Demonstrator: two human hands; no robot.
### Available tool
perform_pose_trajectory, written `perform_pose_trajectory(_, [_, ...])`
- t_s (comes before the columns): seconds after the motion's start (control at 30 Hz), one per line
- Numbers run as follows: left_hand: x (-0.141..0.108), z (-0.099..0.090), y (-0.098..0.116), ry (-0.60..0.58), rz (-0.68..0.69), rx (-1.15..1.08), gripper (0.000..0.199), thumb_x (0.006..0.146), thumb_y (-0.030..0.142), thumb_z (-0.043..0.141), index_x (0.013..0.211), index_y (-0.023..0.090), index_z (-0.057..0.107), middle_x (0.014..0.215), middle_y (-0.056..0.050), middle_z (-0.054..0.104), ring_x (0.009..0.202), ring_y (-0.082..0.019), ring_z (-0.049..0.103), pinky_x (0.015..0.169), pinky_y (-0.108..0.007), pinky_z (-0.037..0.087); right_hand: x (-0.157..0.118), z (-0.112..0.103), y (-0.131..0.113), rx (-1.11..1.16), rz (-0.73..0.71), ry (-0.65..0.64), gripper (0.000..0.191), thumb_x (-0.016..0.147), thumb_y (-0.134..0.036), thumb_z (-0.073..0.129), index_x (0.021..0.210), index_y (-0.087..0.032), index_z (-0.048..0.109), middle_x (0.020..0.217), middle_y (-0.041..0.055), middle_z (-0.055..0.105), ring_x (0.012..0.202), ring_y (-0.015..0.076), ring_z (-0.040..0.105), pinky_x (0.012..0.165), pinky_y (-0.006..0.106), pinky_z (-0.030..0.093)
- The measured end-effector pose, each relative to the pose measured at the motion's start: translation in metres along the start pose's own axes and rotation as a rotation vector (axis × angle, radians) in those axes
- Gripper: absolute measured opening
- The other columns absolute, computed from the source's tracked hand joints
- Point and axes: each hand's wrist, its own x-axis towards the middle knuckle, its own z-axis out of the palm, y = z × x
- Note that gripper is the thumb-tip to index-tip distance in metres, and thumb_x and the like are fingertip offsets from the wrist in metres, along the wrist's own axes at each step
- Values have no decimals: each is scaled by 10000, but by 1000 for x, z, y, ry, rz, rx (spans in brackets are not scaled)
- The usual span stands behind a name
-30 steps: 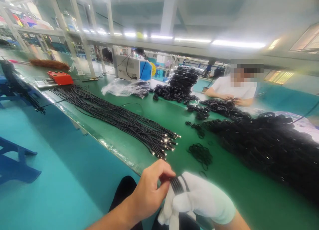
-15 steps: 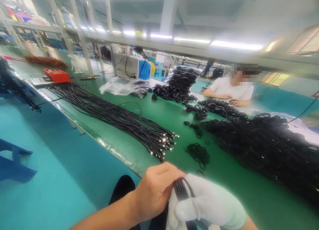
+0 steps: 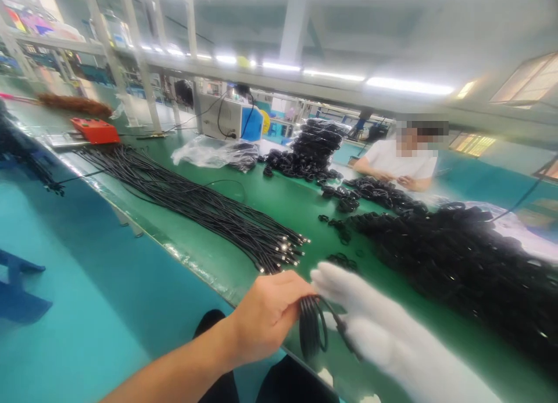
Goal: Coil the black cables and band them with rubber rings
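Observation:
My bare left hand [image 3: 272, 310] is closed on the top of a coiled black cable [image 3: 309, 330], which hangs in several loops from its fingers. A loose cable end runs from the coil down to the right, across the front of my right hand [image 3: 370, 316]. That hand wears a white glove and is blurred. Its fingers are stretched out and apart beside the coil. Past my hands, a long bundle of black cables [image 3: 187, 199] with metal plug ends lies on the green table [image 3: 248, 246]. Small black rings [image 3: 342, 260] sit partly hidden behind the glove.
A big heap of coiled black cables [image 3: 453, 263] covers the table's right side. Farther back are a stack of bagged coils [image 3: 320, 138], a grey and blue machine [image 3: 231, 118] and a red box [image 3: 95, 129]. Another person [image 3: 401, 159] works across the table. A blue stool [image 3: 21, 286] stands left.
My gloved right hand has come off the coil and moved up and right, its fingers spreading. The coil now hangs from my left hand, its loops visible.

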Motion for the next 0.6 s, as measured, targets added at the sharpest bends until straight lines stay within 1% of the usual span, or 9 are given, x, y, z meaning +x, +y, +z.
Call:
perform_pose_trajectory(0.03, [2,0,0,-9,-8,16,260,871,71,419,982,163,635,906,-45,635,825,-132,584,741,-221,462,5,2,0,-19,0,-40,705,762,-484,640,1378,-262,377,1343,115,461,1207,349,421,985,481,352])
perform_pose_trajectory(0.1, [5,1,0,-7,-25,30,280,859,47,422,987,172,637,917,-33,635,835,-124,583,753,-209,456,19,6,-1,-39,-16,-142,777,690,-475,711,1363,-257,388,1240,96,530,1117,325,486,933,458,404])
perform_pose_trajectory(0.2, [9,1,1,-9,-58,28,283,855,42,434,979,185,644,939,-14,646,851,-110,586,779,-188,449,38,10,1,106,-99,-281,721,669,-486,717,1286,-204,473,1059,68,592,959,262,546,846,400,462])
perform_pose_trajectory(0.27, [11,2,1,-17,-77,40,280,855,48,440,973,191,650,941,-7,652,855,-108,587,790,-186,446,46,11,7,232,-126,-311,665,652,-423,751,1224,-177,519,995,61,600,903,234,555,819,387,473])
perform_pose_trajectory(0.33, [14,3,0,-20,-92,56,283,853,51,441,970,195,654,936,-3,654,858,-110,587,795,-189,443,52,14,15,321,-87,-314,619,603,-294,801,1155,-172,548,912,43,616,840,214,574,777,386,494])
perform_pose_trajectory(0.4, [17,6,-1,-23,-113,67,287,852,55,437,969,199,656,918,0,653,845,-110,587,781,-193,444,55,18,23,416,-32,-348,553,581,-194,802,1080,-164,566,834,28,628,791,207,594,747,396,512])
perform_pose_trajectory(0.47, [20,9,-1,-18,-148,78,298,851,56,427,960,208,658,895,4,647,833,-110,585,768,-198,443,57,20,29,527,-8,-372,481,606,-153,770,1043,-152,568,794,28,632,759,201,610,737,412,523])
perform_pose_trajectory(0.53, [24,11,0,-3,-200,87,298,830,55,438,947,218,658,902,5,635,842,-117,581,769,-209,444,57,19,34,630,-3,-369,468,643,-149,739,1073,-149,555,829,45,634,757,199,622,730,424,532])
perform_pose_trajectory(0.6, [27,13,0,21,-293,43,270,797,82,486,978,220,631,920,3,622,802,-121,584,723,-216,462,57,16,37,735,5,-382,467,669,-175,725,1099,-144,546,883,68,625,775,203,631,712,422,542])
